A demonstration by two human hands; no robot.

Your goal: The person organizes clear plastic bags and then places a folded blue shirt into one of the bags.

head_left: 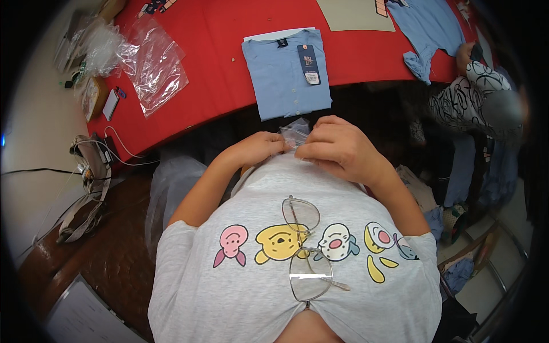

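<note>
Looking down from your head camera, your left hand [260, 148] and right hand [337, 150] meet against your chest, fingers pressed together, pinching a small clear plastic bag [295, 132] between them. Just beyond it, a folded blue shirt [286, 74] lies on the red table [211, 51].

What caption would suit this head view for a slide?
Both hands, left hand and right hand, pinch a small clear plastic bag near a folded light-blue tagged shirt on a red table.

Bright, even light; sharp centre, fisheye bending, dark rim.
</note>
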